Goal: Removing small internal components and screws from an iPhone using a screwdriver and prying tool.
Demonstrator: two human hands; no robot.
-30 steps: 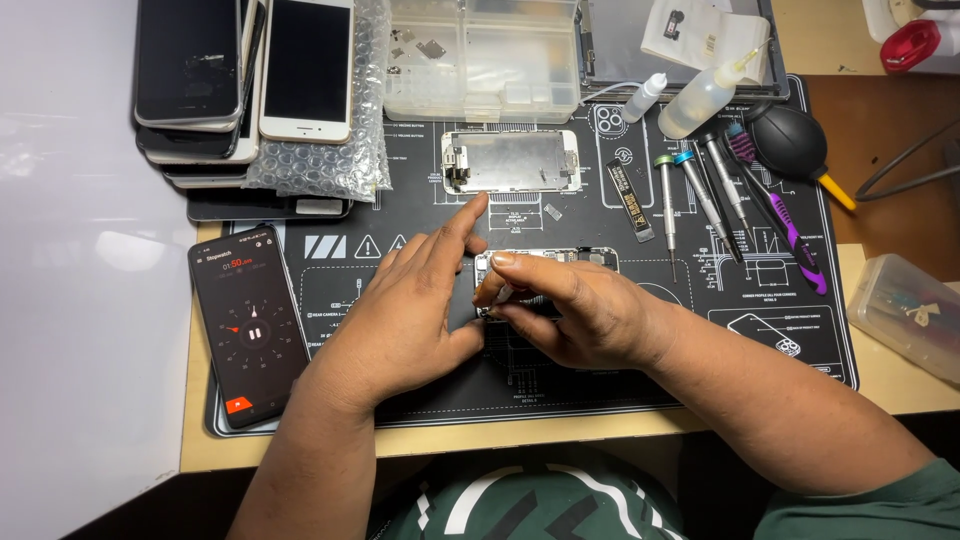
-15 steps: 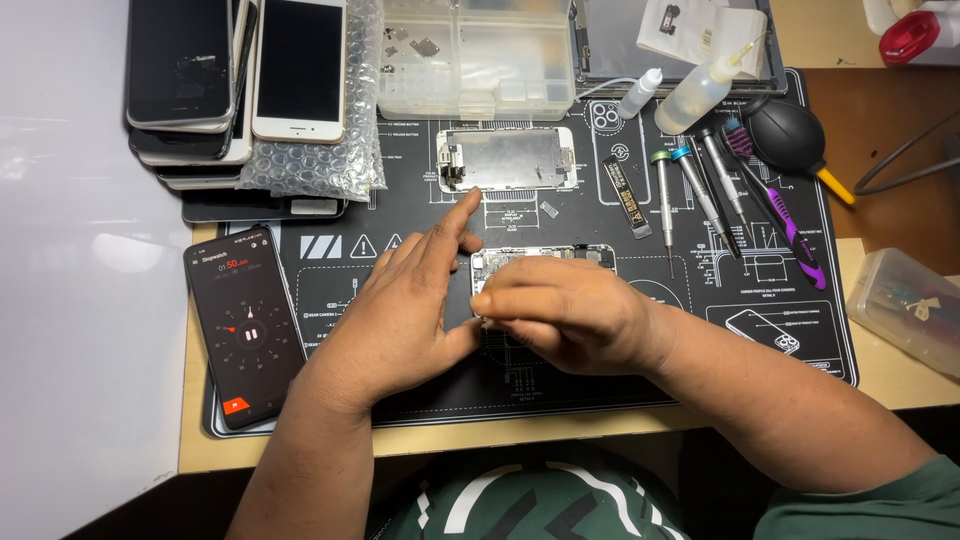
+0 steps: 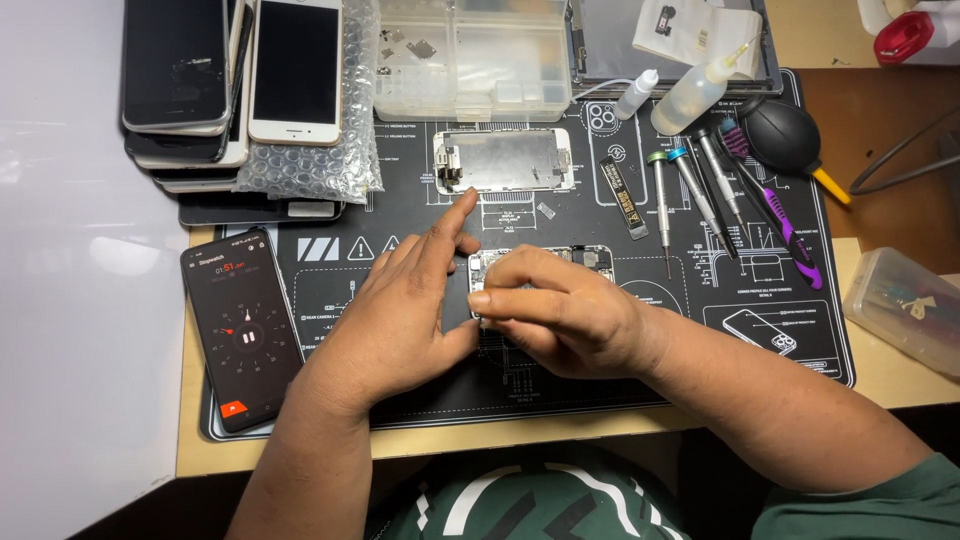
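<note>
Two hands on opened phone | right hand slid slightly nearer, grip pinched something unseen | left hand stayed spread, steadying phone on mat

Your hands sit mid-mat on the opened phone, so free room is tight. Up: detached screen assy lies just past your left hand index tip, clear parts box behind it. Right: row of screwdrivers, purple brush and black blower block that side; bare mat only below them, near your right hand wrist. Left: phone w/ timer screen on mat edge, bubble wrap and stacked phones above it. Open strip betw timer phone and left hand. Far right: plastic tub off the mat.
</note>
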